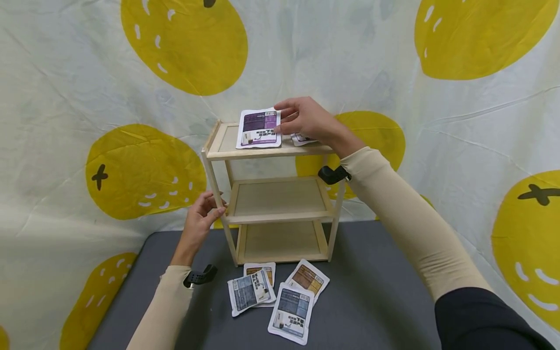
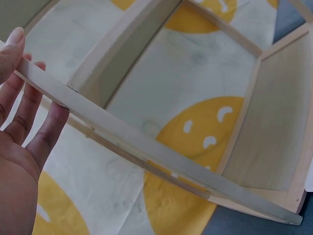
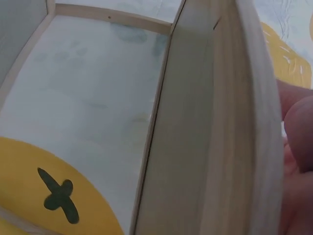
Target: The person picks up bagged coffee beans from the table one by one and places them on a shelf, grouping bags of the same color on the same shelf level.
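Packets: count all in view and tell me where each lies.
6. Top shelf: purple packet, and another packet partly hidden by the right hand. Table: left blue packet over left brown packet, right blue packet over right brown packet. More may be hidden.

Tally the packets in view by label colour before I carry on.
Purple-label packet: 1
Blue-grey-label packets: 2
Brown-label packets: 2
Partly hidden packet, label colour unclear: 1
Total visible: 6
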Action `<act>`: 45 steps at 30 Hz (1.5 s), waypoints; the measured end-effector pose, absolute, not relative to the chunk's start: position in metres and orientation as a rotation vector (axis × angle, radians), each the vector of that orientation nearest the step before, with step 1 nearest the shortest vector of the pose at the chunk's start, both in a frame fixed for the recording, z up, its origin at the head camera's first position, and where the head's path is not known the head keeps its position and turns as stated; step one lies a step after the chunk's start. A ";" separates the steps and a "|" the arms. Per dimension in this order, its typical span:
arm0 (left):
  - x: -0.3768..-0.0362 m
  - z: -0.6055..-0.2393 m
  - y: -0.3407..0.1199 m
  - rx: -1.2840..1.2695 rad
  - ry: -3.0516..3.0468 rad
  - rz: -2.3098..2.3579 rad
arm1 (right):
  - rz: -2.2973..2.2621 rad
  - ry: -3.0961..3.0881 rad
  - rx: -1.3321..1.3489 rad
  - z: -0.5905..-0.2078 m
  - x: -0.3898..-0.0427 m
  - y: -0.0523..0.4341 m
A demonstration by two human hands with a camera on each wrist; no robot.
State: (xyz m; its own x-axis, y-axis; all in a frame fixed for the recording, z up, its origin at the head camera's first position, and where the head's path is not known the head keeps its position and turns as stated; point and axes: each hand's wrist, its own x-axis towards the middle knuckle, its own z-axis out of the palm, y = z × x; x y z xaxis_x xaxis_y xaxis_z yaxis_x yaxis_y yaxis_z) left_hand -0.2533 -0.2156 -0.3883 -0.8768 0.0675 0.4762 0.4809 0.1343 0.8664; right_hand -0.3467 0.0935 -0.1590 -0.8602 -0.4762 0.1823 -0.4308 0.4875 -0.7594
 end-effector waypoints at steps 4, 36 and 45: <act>-0.256 -0.392 -0.217 -0.542 -2.090 -1.796 | -1.299 2.740 -0.795 -0.157 -0.344 0.097; -0.250 -0.383 -0.217 -0.554 -2.129 -1.736 | -1.650 2.225 -1.197 -0.192 -0.271 0.120; -0.250 -0.383 -0.219 -0.540 -2.149 -1.738 | -1.595 2.213 -1.258 -0.208 -0.254 0.117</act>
State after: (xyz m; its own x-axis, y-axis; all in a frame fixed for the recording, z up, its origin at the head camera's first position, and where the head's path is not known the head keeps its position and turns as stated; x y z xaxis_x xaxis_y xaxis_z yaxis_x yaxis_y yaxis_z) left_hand -0.2497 -0.2185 -0.3829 -0.8757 0.0876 0.4748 0.4826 0.1863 0.8558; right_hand -0.2538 0.1169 -0.2084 -0.6416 -0.6868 0.3415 -0.5411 0.0897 -0.8362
